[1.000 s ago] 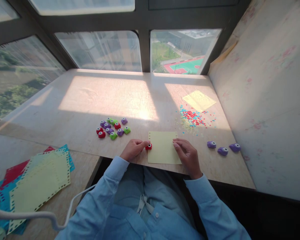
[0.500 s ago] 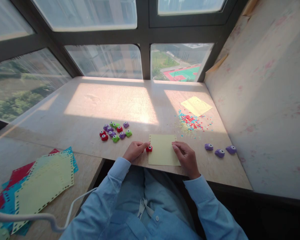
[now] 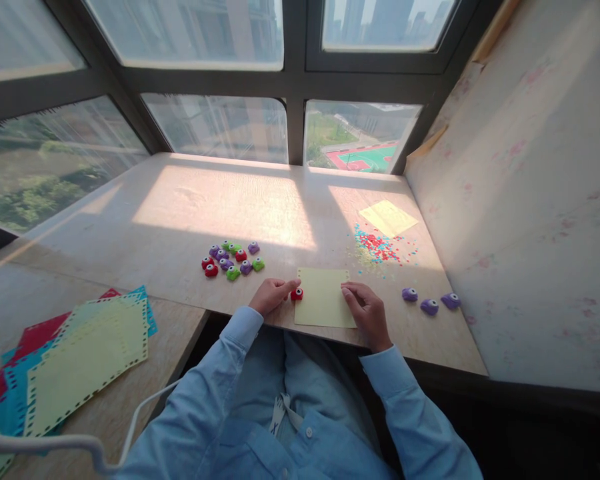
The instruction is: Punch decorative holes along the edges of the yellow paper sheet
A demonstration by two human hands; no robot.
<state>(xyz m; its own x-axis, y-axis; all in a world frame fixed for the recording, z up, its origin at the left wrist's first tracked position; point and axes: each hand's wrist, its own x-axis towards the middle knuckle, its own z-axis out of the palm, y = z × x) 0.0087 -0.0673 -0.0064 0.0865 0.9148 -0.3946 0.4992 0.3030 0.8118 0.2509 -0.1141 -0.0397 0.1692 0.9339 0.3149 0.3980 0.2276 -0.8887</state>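
A pale yellow sheet of paper [image 3: 325, 303] lies before me at the table's front edge, with small holes along its top. A small red craft punch [image 3: 297, 294] with a white, eye-like button sits on its left edge. My left hand [image 3: 274, 295] is closed, its fingertips against the punch and the paper's upper left edge; the exact hold is partly hidden. At the right edge, my right hand [image 3: 367, 310] pinches the sheet between thumb and fingers.
A cluster of red, green and purple punches [image 3: 233, 261] stands left of the paper. Purple punches [image 3: 429, 307] stand at right. Confetti [image 3: 380, 247] lies near another yellow sheet [image 3: 389, 218]. Hole-edged coloured sheets [image 3: 90, 360] and a white cable [image 3: 145, 403] are at lower left.
The whole view has shifted slightly as my head moved. Both hands, the punch and the paper keep nearly the same positions relative to each other.
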